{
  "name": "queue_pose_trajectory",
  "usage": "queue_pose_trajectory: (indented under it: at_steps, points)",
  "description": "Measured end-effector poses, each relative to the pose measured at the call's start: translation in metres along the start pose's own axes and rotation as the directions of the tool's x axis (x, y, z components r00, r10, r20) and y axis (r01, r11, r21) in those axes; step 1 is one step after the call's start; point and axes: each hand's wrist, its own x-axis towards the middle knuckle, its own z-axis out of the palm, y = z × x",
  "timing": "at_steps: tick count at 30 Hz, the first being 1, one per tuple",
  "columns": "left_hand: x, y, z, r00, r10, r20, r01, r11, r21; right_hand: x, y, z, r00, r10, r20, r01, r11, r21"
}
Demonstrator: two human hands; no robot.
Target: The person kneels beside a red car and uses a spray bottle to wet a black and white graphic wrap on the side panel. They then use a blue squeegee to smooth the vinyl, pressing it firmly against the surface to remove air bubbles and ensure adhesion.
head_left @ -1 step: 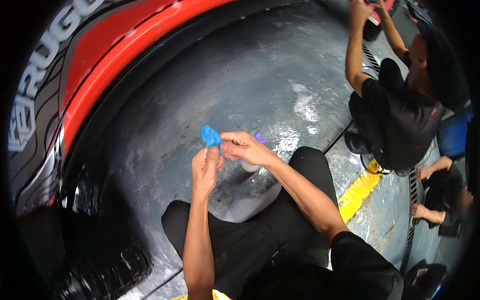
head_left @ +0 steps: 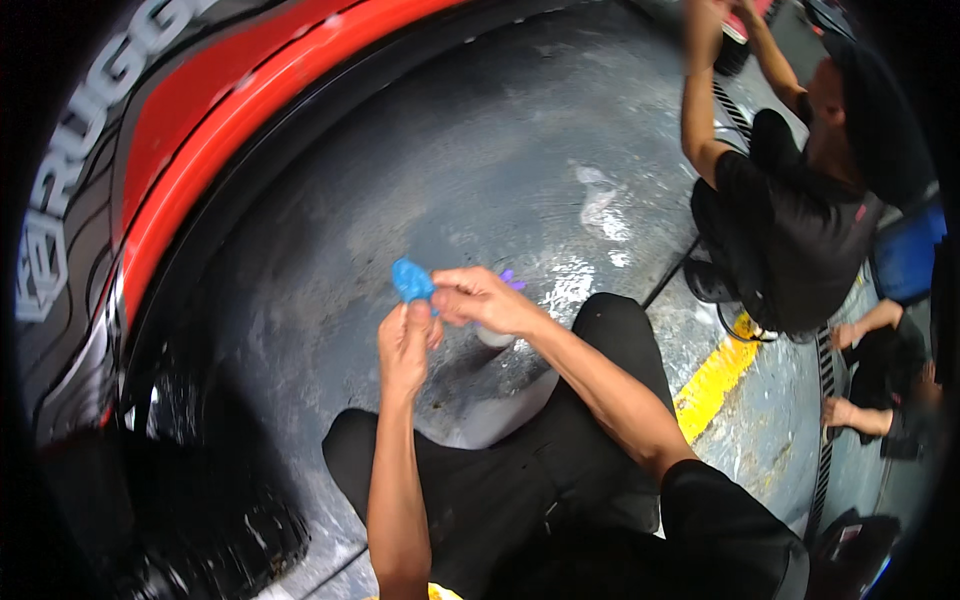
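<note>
A soft-looking blue lump of clay (head_left: 412, 279) is held up in front of my knees, above the floor. My left hand (head_left: 405, 345) is closed on its lower end, the thumb pressing against it. From the right, my right hand (head_left: 483, 300) pinches the lump's right edge with thumb and forefinger. Beneath my right hand stands a spray bottle, its purple trigger head (head_left: 512, 280) and whitish body (head_left: 494, 338) only partly showing.
A red and black car side (head_left: 190, 205) curves along the left, with a dark tyre (head_left: 240, 550) at lower left. One person (head_left: 790, 220) squats at upper right; another person's hands (head_left: 848, 412) show at the right edge. A yellow line (head_left: 715, 390) crosses the wet grey floor (head_left: 400, 180).
The blue lump and both my hands have shifted slightly left in the picture. The lump looks somewhat turned, and my right fingers still touch it.
</note>
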Motion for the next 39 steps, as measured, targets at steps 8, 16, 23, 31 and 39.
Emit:
queue_pose_trajectory:
  at_steps: [8, 16, 23, 31, 39]
  points:
    - [-0.001, -0.002, -0.002, 0.998, -0.041, -0.052, 0.042, 0.999, 0.023, 0.0, -0.002, 0.01, 0.999, -0.014, -0.033, 0.015, 1.0, 0.019]
    - [0.011, 0.006, -0.007, 0.975, 0.065, -0.212, -0.003, 0.959, 0.282, 0.001, 0.014, 0.014, 0.982, -0.172, -0.079, 0.12, 0.888, -0.443]
    - [0.011, -0.001, 0.0, 0.969, 0.206, -0.139, -0.144, 0.921, 0.362, 0.001, 0.029, 0.014, 0.976, -0.204, -0.081, 0.167, 0.931, -0.326]
    - [0.013, 0.018, -0.004, 0.974, 0.163, -0.16, -0.098, 0.932, 0.348, -0.003, 0.022, 0.011, 0.987, -0.159, 0.013, 0.158, 0.957, -0.243]
    - [0.01, 0.012, -0.007, 0.943, 0.296, -0.153, -0.203, 0.876, 0.438, 0.0, 0.025, 0.025, 0.977, -0.209, -0.037, 0.185, 0.923, -0.339]
